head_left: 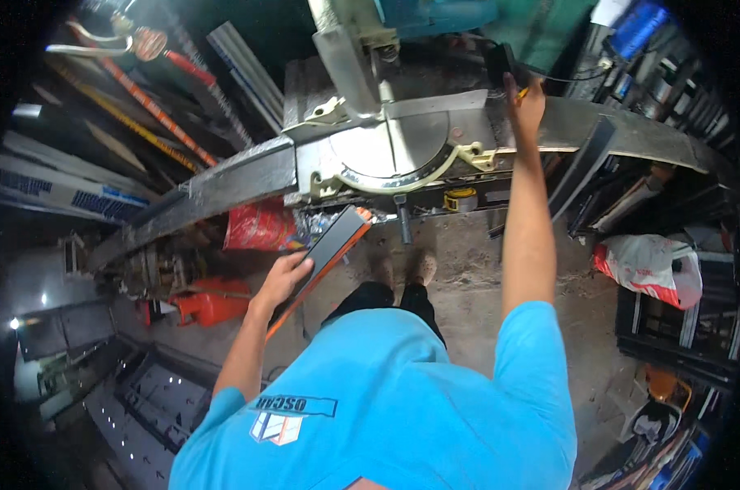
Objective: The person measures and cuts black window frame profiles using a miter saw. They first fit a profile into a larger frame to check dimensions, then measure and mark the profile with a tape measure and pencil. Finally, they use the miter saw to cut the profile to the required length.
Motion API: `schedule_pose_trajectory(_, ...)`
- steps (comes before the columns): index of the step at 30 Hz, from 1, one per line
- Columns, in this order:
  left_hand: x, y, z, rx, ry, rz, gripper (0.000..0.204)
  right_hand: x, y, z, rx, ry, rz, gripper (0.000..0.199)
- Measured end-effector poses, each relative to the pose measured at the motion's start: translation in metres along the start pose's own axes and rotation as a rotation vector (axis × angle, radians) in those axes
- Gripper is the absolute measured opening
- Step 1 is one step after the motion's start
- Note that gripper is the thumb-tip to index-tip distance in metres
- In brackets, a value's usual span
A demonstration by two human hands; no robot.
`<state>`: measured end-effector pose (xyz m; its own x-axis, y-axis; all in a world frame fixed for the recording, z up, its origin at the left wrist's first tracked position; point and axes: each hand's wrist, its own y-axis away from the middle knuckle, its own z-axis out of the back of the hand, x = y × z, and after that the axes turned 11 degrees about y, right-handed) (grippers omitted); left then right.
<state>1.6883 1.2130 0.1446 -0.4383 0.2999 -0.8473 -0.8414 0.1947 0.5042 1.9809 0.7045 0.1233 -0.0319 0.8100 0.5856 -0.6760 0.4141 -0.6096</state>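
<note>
My left hand is closed around a dark grey metal profile with an orange edge, slanting up toward the bench. My right hand reaches over the right side of the bench, its fingers closed on a black block-shaped piece. A small yellow patch shows between those fingers; what it belongs to I cannot make out. Between my hands stands a mitre saw, with a round silver turntable, a fence and a blue-green body at the top of the view.
Long metal bench wings run out on both sides of the saw. A yellow tape measure lies below its front edge. Profiles lean at the left and right. Red bags, an orange cylinder and a white-red bag stand lower down.
</note>
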Motion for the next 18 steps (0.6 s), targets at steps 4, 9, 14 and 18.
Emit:
schedule_pose_trajectory(4, -0.012, -0.016, 0.001, 0.031, -0.192, 0.054, 0.046, 0.011, 0.014, 0.006, 0.087, -0.182, 0.145, 0.04)
schedule_pose_trajectory(9, -0.02, -0.03, -0.004, 0.03, -0.096, 0.012, 0.049, 0.041, 0.119, 0.056, 0.353, -0.524, -0.271, 0.032)
schedule_pose_trajectory(14, -0.02, -0.055, -0.009, 0.044, -0.11, 0.194, 0.055, 0.136, 0.211, 0.104, 0.808, -0.757, -0.309, 0.037)
schedule_pose_trajectory(18, -0.048, -0.069, -0.032, 0.22, -0.108, 0.017, 0.059, 0.162, 0.234, 0.113, 0.723, -0.599, -0.307, 0.035)
